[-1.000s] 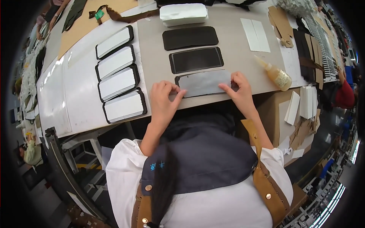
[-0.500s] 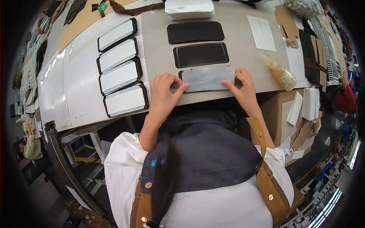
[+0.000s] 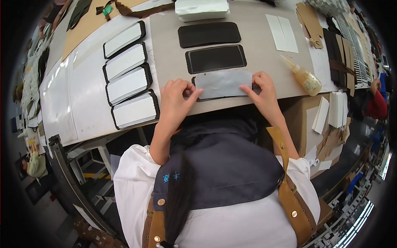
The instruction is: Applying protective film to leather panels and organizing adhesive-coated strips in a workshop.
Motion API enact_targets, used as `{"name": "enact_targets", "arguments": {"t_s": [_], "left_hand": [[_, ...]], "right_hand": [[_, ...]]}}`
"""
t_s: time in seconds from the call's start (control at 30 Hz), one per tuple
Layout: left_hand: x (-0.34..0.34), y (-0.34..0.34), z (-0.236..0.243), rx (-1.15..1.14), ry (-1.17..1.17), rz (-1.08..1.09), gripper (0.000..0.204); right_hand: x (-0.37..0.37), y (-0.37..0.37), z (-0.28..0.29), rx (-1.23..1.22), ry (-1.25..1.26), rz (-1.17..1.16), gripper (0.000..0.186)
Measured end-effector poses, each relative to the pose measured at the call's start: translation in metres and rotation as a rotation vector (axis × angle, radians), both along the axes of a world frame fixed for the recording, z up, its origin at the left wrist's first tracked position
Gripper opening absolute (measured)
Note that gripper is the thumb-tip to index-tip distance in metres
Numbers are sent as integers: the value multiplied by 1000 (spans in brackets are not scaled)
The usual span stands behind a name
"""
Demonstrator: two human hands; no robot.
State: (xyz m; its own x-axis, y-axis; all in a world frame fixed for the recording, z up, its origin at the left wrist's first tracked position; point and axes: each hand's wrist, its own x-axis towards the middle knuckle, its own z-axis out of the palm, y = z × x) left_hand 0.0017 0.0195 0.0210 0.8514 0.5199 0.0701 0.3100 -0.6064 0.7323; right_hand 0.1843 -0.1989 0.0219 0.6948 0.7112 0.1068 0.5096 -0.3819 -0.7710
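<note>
A pale grey rectangular sheet point(image 3: 223, 84) lies over a black panel point(image 3: 205, 99) at the near edge of the table, with the panel's dark rim showing along the left and bottom. My left hand point(image 3: 175, 100) pinches the left end of the sheet between thumb and fingers. At the opposite end my right hand point(image 3: 264, 95) grips it the same way, thumb on top. Just beyond the sheet lies a black panel with a light outline point(image 3: 216, 59), and past that a plain black panel point(image 3: 209, 34). Whether the sheet touches the panel all over, I cannot tell.
Several black panels topped with white pieces point(image 3: 134, 109) form a column on the left. A stack of white pieces point(image 3: 202, 9) stands at the back. To the right are two white strips point(image 3: 281, 33), a nozzle bottle of amber liquid point(image 3: 308, 81) lying down, and brown scraps point(image 3: 309, 20).
The whole view has shifted slightly to the left. Both hands keep their hold on the sheet's ends, with no clear movement against the panels.
</note>
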Motion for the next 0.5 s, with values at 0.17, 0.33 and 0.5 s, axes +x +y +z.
{"name": "enact_targets", "arguments": {"t_s": [0.17, 0.33, 0.5], "left_hand": [[0, 2, 2, 34, 23, -39, 23], [1, 1, 2, 81, 29, -54, 24], [0, -1, 3, 77, 46, -46, 23]], "right_hand": [[-1, 1, 5, -43, -50, 7, 31], [0, 1, 3, -45, -63, 7, 30], [-2, 2, 4, -50, -80, 4, 29]]}}
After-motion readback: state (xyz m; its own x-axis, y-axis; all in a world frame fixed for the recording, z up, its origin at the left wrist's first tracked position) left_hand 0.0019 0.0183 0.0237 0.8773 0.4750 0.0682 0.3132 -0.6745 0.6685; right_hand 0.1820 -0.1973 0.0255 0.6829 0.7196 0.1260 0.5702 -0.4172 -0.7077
